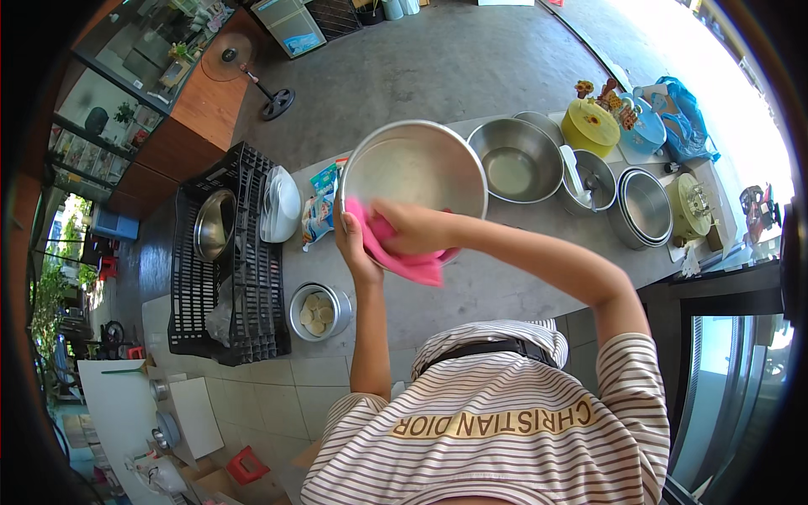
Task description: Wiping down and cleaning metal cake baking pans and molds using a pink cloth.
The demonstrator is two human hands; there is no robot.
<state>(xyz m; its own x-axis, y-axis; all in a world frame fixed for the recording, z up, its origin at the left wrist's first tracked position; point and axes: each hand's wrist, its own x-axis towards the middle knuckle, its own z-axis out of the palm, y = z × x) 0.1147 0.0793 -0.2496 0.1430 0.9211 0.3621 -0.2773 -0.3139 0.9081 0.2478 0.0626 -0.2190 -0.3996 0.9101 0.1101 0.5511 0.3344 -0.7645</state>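
A large stainless steel mixing bowl (pixel 416 164) is tilted up with its open side towards me, above the grey table. My left hand (pixel 356 249) grips its left rim, thumb on the near side. In my right hand (pixel 407 227) a bright pink cloth (pixel 413 268) is bunched against the inside of the bowl's lower left edge. Part of the cloth hangs over the near rim. Slight blur shows on the right hand. Whatever touches the bowl's underside is hidden from view.
Right of the bowl stand another steel bowl (pixel 514 161), a pot with utensils (pixel 590 180) and nested steel pots (pixel 642 208). At left are a black plastic crate (pixel 259 297), white bowls (pixel 283 205), printed plastic packets (pixel 319 211) and a metal pot of pale round slices (pixel 319 312).
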